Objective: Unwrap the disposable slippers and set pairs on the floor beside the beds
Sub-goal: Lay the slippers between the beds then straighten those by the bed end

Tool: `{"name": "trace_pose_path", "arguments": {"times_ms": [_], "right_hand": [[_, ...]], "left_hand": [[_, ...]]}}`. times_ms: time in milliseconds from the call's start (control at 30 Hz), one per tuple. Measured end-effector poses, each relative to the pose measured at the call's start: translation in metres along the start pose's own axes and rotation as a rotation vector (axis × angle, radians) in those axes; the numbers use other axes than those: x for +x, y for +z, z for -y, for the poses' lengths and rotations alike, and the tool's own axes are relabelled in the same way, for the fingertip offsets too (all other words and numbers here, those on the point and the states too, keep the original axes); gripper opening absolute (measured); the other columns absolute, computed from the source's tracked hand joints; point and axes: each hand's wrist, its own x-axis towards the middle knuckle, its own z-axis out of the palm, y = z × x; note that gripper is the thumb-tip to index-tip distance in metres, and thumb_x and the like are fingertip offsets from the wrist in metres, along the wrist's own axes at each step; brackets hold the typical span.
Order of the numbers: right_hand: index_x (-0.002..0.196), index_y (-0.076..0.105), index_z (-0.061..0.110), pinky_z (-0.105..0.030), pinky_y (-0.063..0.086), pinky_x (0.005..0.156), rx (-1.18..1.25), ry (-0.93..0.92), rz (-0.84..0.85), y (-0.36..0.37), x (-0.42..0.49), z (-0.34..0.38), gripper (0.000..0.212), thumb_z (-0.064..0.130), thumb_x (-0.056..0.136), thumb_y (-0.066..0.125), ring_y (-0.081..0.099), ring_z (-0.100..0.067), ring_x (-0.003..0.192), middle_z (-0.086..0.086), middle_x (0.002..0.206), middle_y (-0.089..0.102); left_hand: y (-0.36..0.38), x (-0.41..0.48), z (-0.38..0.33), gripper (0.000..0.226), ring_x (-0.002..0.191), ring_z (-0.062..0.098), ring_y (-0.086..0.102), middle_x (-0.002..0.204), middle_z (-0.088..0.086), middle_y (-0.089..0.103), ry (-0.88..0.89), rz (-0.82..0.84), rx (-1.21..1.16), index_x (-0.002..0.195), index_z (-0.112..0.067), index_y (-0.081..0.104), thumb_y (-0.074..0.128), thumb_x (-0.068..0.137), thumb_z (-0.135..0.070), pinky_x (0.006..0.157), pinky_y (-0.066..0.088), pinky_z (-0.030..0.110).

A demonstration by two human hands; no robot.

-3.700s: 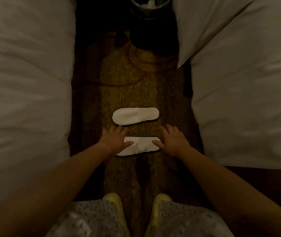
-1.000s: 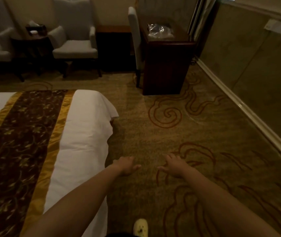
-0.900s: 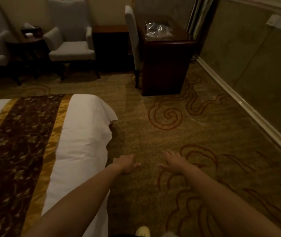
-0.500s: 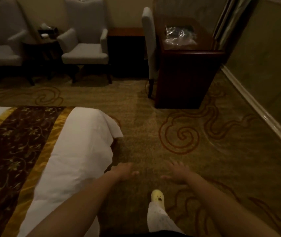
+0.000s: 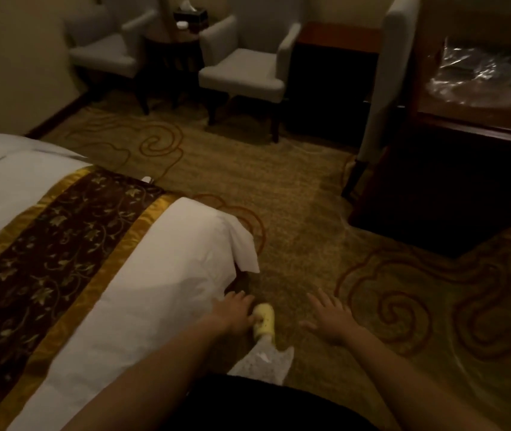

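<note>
Presently, both hands, left (image 5: 236,311) and right (image 5: 328,317), are held empty with each grip spread over the carpet (image 5: 294,197) by the bed (image 5: 123,275) corner, while clear wrapping (image 5: 481,76) is seen on the counter (image 5: 465,126).

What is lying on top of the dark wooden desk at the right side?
On the desk lies crumpled clear plastic wrapping. Whether anything is still inside the wrapping cannot be told; glare and blur hide it. The rest of the desk top is cut off by the picture's edge.

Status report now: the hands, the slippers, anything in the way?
Left hand and right hand open, empty. No white slippers in view; plastic bags on the desk. Carpet ahead clear.
</note>
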Motion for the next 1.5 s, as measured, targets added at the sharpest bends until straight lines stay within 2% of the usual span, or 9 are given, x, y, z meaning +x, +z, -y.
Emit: {"name": "trace_pose_path", "arguments": {"times_ms": [100, 267, 400, 500, 667, 967, 1167, 1333, 1500], "right_hand": [[0.148, 0.004, 0.028, -0.052, 0.009, 0.116, 0.010, -0.024, 0.001, -0.036, 0.051, -0.005, 0.079, 0.064, 0.086, 0.038, 0.002, -0.033, 0.145, -0.007, 0.159, -0.004], [0.148, 0.005, 0.029, -0.052, 0.010, 0.115, -0.020, -0.062, 0.080, -0.120, 0.141, -0.024, 0.081, 0.067, 0.084, 0.036, 0.004, -0.033, 0.145, -0.006, 0.159, -0.002], [0.148, 0.006, 0.028, -0.051, 0.011, 0.115, -0.015, -0.062, 0.076, -0.192, 0.209, -0.037, 0.079, 0.067, 0.085, 0.035, 0.006, -0.033, 0.144, -0.006, 0.159, -0.002], [0.148, 0.004, 0.029, -0.050, 0.010, 0.115, 0.018, -0.059, 0.075, -0.234, 0.244, -0.040, 0.077, 0.066, 0.086, 0.034, 0.005, -0.035, 0.144, -0.006, 0.159, -0.004], [0.148, 0.005, 0.027, -0.050, 0.011, 0.115, -0.016, -0.098, 0.104, -0.298, 0.316, -0.044, 0.079, 0.066, 0.086, 0.034, 0.006, -0.034, 0.144, -0.006, 0.159, -0.002], [0.148, 0.008, 0.022, -0.050, 0.012, 0.115, -0.260, -0.249, 0.213, -0.455, 0.503, -0.041, 0.078, 0.066, 0.087, 0.031, 0.010, -0.034, 0.144, -0.008, 0.159, 0.003], [0.147, 0.012, 0.018, -0.049, 0.015, 0.115, -0.459, -0.385, 0.269, -0.541, 0.597, 0.016, 0.076, 0.064, 0.089, 0.030, 0.013, -0.035, 0.143, -0.010, 0.158, 0.008], [0.147, 0.012, 0.020, -0.049, 0.016, 0.115, -0.618, -0.525, 0.342, -0.555, 0.666, 0.106, 0.079, 0.067, 0.086, 0.030, 0.012, -0.035, 0.143, -0.008, 0.159, 0.005], [0.147, 0.012, 0.017, -0.050, 0.012, 0.116, -0.768, -0.671, 0.376, -0.562, 0.732, 0.223, 0.084, 0.071, 0.084, 0.027, 0.009, -0.034, 0.144, -0.009, 0.159, 0.006]], "left_hand": [[-0.033, 0.050, 0.002, 0.064, 0.145, 0.031, 0.013, 0.158, 0.010, 0.015, -0.014, 0.023, -0.002, 0.148, -0.018, 0.019, 0.032, 0.095, -0.051, 0.114, 0.017, 0.050], [-0.101, 0.141, -0.001, 0.060, 0.136, 0.032, 0.032, 0.148, 0.015, 0.034, 0.000, 0.028, -0.066, 0.142, -0.010, 0.031, 0.035, 0.096, -0.048, 0.108, 0.029, 0.043], [-0.162, 0.201, 0.002, 0.067, 0.142, 0.032, 0.021, 0.155, 0.011, 0.024, -0.028, 0.081, -0.051, 0.147, -0.014, 0.022, 0.034, 0.094, -0.053, 0.115, 0.022, 0.052], [-0.206, 0.232, 0.005, 0.068, 0.143, 0.033, 0.019, 0.156, 0.009, 0.022, -0.036, 0.066, -0.052, 0.148, -0.017, 0.019, 0.033, 0.093, -0.055, 0.115, 0.019, 0.051], [-0.271, 0.292, 0.014, 0.064, 0.142, 0.030, 0.020, 0.157, 0.002, 0.021, -0.116, 0.064, -0.194, 0.146, -0.025, 0.023, 0.031, 0.092, -0.059, 0.110, 0.018, 0.059], [-0.384, 0.402, 0.039, 0.064, 0.144, 0.032, 0.015, 0.157, 0.004, 0.020, -0.333, -0.003, -0.502, 0.148, -0.023, 0.020, 0.030, 0.094, -0.056, 0.113, 0.016, 0.057], [-0.439, 0.430, 0.063, 0.068, 0.146, 0.033, 0.009, 0.160, 0.006, 0.011, -0.479, -0.083, -0.779, 0.150, -0.023, 0.015, 0.028, 0.093, -0.058, 0.115, 0.014, 0.051], [-0.440, 0.436, 0.121, 0.074, 0.147, 0.030, 0.005, 0.161, 0.003, 0.007, -0.677, -0.083, -0.967, 0.150, -0.026, 0.012, 0.026, 0.089, -0.066, 0.115, 0.011, 0.058], [-0.436, 0.457, 0.201, 0.076, 0.144, 0.033, 0.017, 0.159, 0.006, 0.014, -0.820, -0.097, -1.122, 0.149, -0.024, 0.016, 0.028, 0.088, -0.067, 0.115, 0.019, 0.055]]}}
